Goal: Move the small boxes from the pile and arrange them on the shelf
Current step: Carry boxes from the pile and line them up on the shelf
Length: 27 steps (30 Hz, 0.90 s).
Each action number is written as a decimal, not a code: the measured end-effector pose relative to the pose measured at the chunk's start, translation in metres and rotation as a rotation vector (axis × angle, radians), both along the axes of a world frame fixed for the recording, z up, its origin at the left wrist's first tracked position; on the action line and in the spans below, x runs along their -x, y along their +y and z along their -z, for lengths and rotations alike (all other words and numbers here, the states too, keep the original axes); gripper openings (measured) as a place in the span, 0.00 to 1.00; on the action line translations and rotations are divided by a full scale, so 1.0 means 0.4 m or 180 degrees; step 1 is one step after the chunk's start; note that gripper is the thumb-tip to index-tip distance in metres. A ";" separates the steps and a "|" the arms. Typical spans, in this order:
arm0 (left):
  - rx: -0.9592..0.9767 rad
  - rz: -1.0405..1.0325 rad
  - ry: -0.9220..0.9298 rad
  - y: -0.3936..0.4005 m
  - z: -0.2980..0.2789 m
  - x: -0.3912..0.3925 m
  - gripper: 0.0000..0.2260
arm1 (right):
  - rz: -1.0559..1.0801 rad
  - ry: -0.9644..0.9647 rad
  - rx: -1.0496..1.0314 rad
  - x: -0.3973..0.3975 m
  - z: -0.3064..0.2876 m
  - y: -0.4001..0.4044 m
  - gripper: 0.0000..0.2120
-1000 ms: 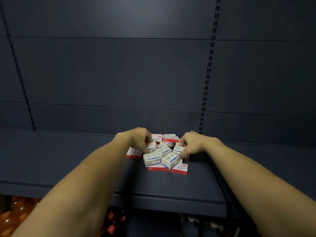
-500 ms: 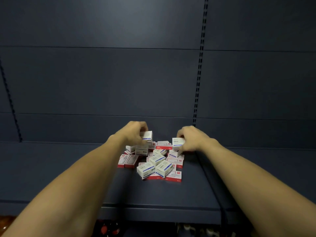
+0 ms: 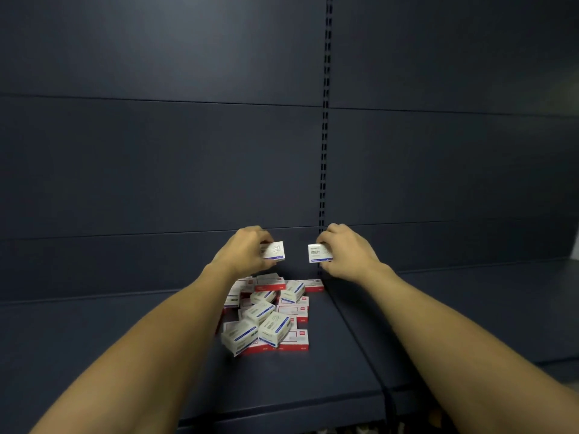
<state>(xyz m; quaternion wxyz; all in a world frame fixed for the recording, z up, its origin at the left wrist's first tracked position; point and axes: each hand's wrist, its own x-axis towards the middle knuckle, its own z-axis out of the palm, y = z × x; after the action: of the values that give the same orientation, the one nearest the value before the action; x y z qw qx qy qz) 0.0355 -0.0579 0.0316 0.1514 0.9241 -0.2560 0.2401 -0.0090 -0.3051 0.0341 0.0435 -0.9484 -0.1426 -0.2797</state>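
Here each hand carries one box, raised clear above the pile. The left hand [image 3: 242, 250] pinches a small white cardboard box with blue print [image 3: 273, 251], and the right hand [image 3: 347, 252] pinches a matching small white box with dark lettering [image 3: 319, 253]; both boxes face the camera with their long sides roughly level, close together with a gap between them. The pile of small white, blue-striped and red-edged boxes [image 3: 268, 314] lies directly below and nearer the person, jumbled, on the dark blue metal shelf [image 3: 131, 339]. Bare shelf stretches to the left of the pile and, past a seam, to the right, so each hand likely has free deck on its own side for setting a box down; the left hand seems nearer the wider stretch. Behind stands a dark panelled back wall with a slotted upright [image 3: 325, 120]. The light is dim, and the print is hard to read.
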 end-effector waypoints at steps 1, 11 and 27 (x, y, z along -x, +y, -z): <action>-0.0006 0.0039 0.0007 -0.011 0.001 -0.005 0.19 | 0.0063 0.0014 0.0000 0.005 0.005 -0.011 0.18; -0.0318 0.0449 0.0019 -0.200 0.006 0.002 0.16 | 0.0643 0.0077 -0.0102 0.075 0.059 -0.185 0.15; -0.0518 0.0389 0.0041 -0.658 -0.023 0.086 0.14 | 0.0928 0.0183 -0.0082 0.210 0.016 -0.682 0.13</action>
<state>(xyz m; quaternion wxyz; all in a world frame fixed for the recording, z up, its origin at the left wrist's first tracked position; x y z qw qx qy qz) 0.0011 -0.3209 0.0408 0.0919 0.9175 -0.3295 0.2029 -0.0930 -0.5779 0.0276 0.0187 -0.9661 0.0017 -0.2576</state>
